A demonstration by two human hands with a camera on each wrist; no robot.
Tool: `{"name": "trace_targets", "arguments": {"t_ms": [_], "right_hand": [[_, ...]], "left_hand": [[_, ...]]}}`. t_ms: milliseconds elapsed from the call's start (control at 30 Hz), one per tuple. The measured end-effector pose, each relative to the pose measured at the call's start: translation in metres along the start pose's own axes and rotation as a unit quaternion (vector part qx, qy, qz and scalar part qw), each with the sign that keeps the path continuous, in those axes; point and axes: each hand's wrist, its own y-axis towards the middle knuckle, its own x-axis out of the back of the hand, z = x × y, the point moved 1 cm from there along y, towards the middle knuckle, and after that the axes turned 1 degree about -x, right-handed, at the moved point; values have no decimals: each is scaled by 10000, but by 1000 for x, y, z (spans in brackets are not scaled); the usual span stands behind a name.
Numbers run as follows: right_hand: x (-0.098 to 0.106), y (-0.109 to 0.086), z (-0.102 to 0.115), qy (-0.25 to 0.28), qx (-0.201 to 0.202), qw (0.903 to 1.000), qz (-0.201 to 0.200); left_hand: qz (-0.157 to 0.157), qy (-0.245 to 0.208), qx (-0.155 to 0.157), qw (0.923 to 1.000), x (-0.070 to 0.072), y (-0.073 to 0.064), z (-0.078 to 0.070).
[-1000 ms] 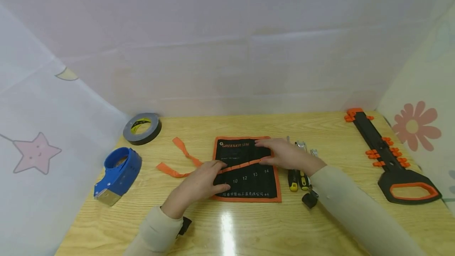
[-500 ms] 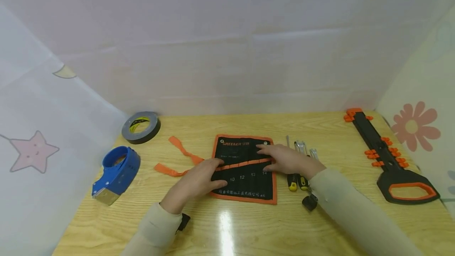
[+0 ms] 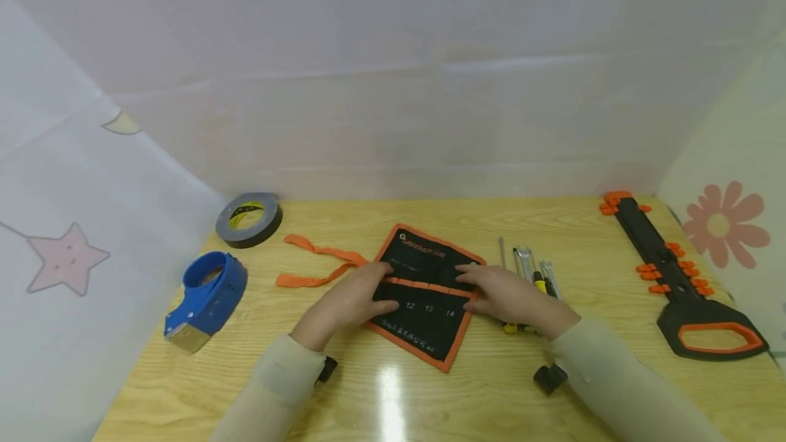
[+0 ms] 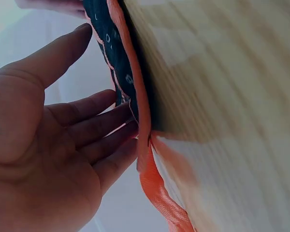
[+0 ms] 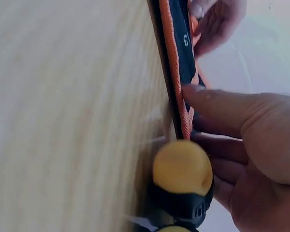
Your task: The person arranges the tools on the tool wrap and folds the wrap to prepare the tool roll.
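Observation:
A black tool pouch (image 3: 417, 329) with orange edging and printed numbers lies turned at a slant on the table. Orange tie straps (image 3: 310, 282) trail from its left side. My left hand (image 3: 350, 300) rests on the pouch's left edge, its fingers loosely extended; the left wrist view puts those fingertips (image 4: 128, 113) right at the orange edging. On the opposite edge is my right hand (image 3: 516, 299), thumb and fingers spread and touching the cloth. Just below that hand in the right wrist view is a yellow screwdriver handle (image 5: 181, 166).
Screwdrivers and wrenches (image 3: 546, 271) lie right of the pouch, partly behind my right hand. A blue tape dispenser (image 3: 215, 299) and a roll of grey tape (image 3: 250, 220) sit at left. A black tool with orange clips (image 3: 660, 258) lies far right.
The pouch has rotated clockwise under my hands, its lower right corner now pointing toward me. Both hands have shifted slightly with it, and the straps have shifted too.

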Motion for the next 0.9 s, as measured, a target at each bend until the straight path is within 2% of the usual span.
{"name": "trace_targets", "arguments": {"t_ms": [300,533,633,733,833,900], "right_hand": [[-4,-9,10,-61,-4,9998,-162],[-2,-9,10,-3,49,9999,-133],[3,-7,9,56,140,9996,-219],[11,-3,8,92,235,9988,-409],[17,5,7,40,341,9978,-564],[19,13,6,-13,374,9976,-577]], "left_hand": [[49,-16,-32,10000,0,7,1],[170,152,-176,9996,-2,4,3],[33,255,-308,9992,-3,0,2],[-300,430,-371,9979,-2,-8,-3],[-556,628,-322,9960,-1,-17,-7],[-548,686,-253,9958,-2,-23,-10]]}}
